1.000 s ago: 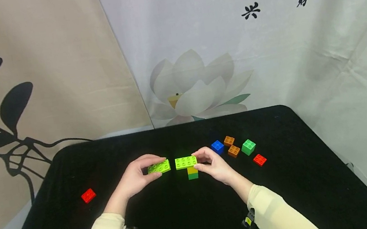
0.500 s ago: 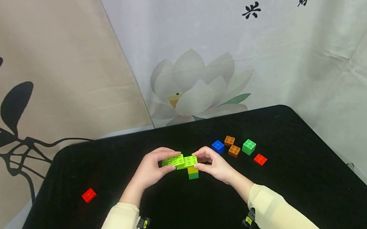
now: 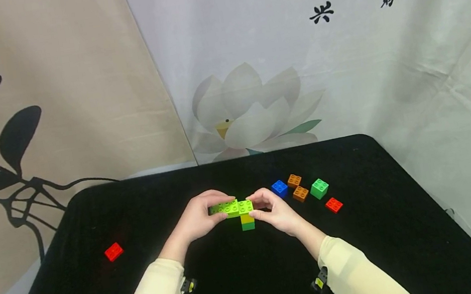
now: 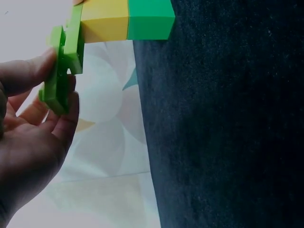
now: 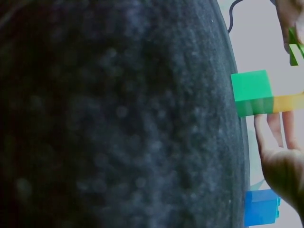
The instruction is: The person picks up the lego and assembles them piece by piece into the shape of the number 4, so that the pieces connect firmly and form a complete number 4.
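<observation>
Two lime bricks (image 3: pixel 229 209) — overlapping, long axes left to right, hands (image 3: pixel 199 217) pinching one each

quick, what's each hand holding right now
Left hand: holding the upper lime brick.
Right hand: holding the lower lime brick.

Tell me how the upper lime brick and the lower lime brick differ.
The left hand grips the upper lime brick; the right hand holds the lower lime brick. The upper one reaches farther left than the lower one. The lower one sits directly on the yellow brick; the upper one does not. Both are lime green, with studs on top.
</observation>
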A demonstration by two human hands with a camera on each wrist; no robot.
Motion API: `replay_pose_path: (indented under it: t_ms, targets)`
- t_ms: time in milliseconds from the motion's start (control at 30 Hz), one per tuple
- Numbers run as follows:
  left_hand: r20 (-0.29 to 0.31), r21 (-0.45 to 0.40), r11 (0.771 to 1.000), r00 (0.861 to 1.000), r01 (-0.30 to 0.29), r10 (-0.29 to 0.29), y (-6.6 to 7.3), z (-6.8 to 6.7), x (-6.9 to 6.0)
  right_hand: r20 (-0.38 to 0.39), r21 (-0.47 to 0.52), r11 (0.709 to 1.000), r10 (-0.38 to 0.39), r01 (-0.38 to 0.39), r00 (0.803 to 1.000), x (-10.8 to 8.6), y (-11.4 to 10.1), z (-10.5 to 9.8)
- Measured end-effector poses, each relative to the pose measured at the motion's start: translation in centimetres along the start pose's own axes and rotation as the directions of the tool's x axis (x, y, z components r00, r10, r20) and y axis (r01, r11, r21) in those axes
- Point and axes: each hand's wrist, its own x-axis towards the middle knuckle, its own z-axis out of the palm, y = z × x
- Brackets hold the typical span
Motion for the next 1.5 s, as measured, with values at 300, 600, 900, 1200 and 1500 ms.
replay_pose_path:
  t_ms: [300, 600, 900, 1200, 1500]
  targets:
    - [-0.018, 0.017, 1.0, 1.0, 0.003, -0.003, 0.08, 0.32, 0.12, 0.003, -0.001, 1.0, 0.0, 0.0, 1.0, -0.09, -0.15, -0.14]
    - [-0.013, 0.007, 1.0, 1.0, 0.027, -0.027, 0.05, 0.47, 0.2, 0.012, 0.016, 1.0, 0.013, -0.013, 1.0, -0.01, -0.23, -0.1]
    - [-0.024, 0.014, 0.999, 0.999, 0.03, -0.03, 0.23, 0.55, 0.15, 0.015, -0.005, 1.0, 0.026, -0.026, 1.0, 0.13, -0.39, -0.11]
    - [-0.039, 0.01, 0.999, 0.998, 0.052, -0.051, 0.2, 0.64, 0.3, 0.007, -0.019, 0.999, 0.026, -0.026, 1.0, 0.08, -0.2, 0.06]
    - [-0.038, -0.044, 0.997, 0.997, 0.065, -0.067, -0.01, 0.77, 0.41, 0.012, -0.021, 1.0, -0.003, 0.003, 1.0, -0.17, -0.69, 0.06]
